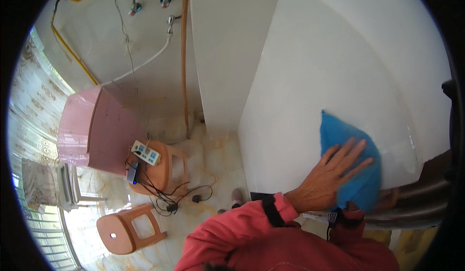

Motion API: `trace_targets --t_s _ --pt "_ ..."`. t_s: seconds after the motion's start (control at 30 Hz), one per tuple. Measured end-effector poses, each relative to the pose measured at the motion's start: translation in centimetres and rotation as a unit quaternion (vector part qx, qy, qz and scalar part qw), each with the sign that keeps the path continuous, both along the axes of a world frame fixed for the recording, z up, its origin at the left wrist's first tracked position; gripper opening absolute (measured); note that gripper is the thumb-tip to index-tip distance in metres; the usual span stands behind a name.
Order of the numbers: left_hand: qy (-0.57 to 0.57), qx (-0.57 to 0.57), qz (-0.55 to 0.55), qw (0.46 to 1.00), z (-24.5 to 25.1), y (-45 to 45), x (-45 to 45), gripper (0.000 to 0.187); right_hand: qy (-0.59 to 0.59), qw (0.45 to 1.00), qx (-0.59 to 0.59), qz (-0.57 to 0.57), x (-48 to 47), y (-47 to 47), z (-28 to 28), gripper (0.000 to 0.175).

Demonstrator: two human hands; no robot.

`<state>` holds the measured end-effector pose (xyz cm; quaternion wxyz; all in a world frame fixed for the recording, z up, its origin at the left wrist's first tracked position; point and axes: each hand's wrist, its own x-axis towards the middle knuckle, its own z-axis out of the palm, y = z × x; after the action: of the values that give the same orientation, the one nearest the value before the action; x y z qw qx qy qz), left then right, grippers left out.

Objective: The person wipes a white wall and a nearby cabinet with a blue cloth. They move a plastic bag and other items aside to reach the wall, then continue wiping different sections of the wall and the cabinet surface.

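A blue cloth (336,131) lies spread against the smooth white wall panel (290,100) at the right. My left hand (330,175), its fingers apart, rests flat on the cloth. Lower right, my right hand (387,198) is at the cloth's lower edge, partly covered by it and blurred; whether its fingers grip the cloth cannot be told. Both wrists wear black straps over red sleeves.
An orange plastic stool (165,169) at the left holds a power strip (146,152) and a small black device with cables. Another stool (116,234) lies on the marble-look floor. A pink cabinet (109,129), a hose (184,53) and a dark curtain (417,209) are around.
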<state>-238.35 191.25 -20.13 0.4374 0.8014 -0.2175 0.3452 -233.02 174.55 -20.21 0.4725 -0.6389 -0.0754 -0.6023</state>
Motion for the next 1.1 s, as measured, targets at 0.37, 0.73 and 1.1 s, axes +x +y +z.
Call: trace_targets --t_s 0.37,0.73,1.1 --pt "0.215 -0.108 -0.052 0.969 0.4 4.1 7.4 0.069 -0.097 0.831 -0.431 -0.338 -1.3 -3.3 -1.5 0.065" --pt "-0.144 -0.060 0.137 0.978 3.1 5.6 13.5 0.051 0.029 0.911 -0.352 -0.212 -4.6 1.4 1.4 0.052" --pt "0.018 -0.305 0.097 0.947 8.4 17.4 21.9 0.060 -0.216 0.946 -0.227 -0.086 -2.2 0.9 -1.4 0.028"
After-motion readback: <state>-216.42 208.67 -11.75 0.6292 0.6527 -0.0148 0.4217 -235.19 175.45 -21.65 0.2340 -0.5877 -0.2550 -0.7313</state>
